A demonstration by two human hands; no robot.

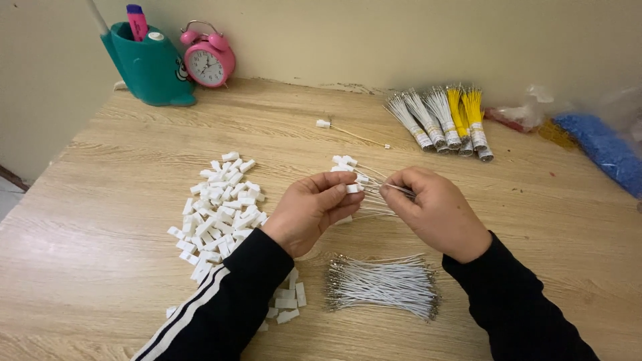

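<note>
**At a wooden worktable, wire meets connector**

Across a pale wooden table (134,294) set against a bare wall, a person in black sleeves assembles small leads by hand. Largest on the surface is the heap of white plastic connector housings (217,214), spread out just left of the person's left forearm. Nearer the body lies a loose bundle of short white wires (381,284) with metal terminals at both ends. At the far edge sit banded bundles of white and yellow wires (445,120), a teal pen holder (150,67), a pink alarm clock (208,60) and a blue mass in clear plastic (602,147).

Above the table's middle, the left hand (307,210) pinches a single white housing (352,188) between thumb and forefinger. The right hand (438,214) is closed, fingertips pinching a thin white wire (394,190) whose end points at that housing. A few finished leads (348,162) rest just behind the hands, and one more lies alone farther back.

By the look of it, the insertion step is in hand: terminal lined up with the housing's slot. The next move would call for a straight, steady push, with the terminal turned the right way, until it seats.
</note>
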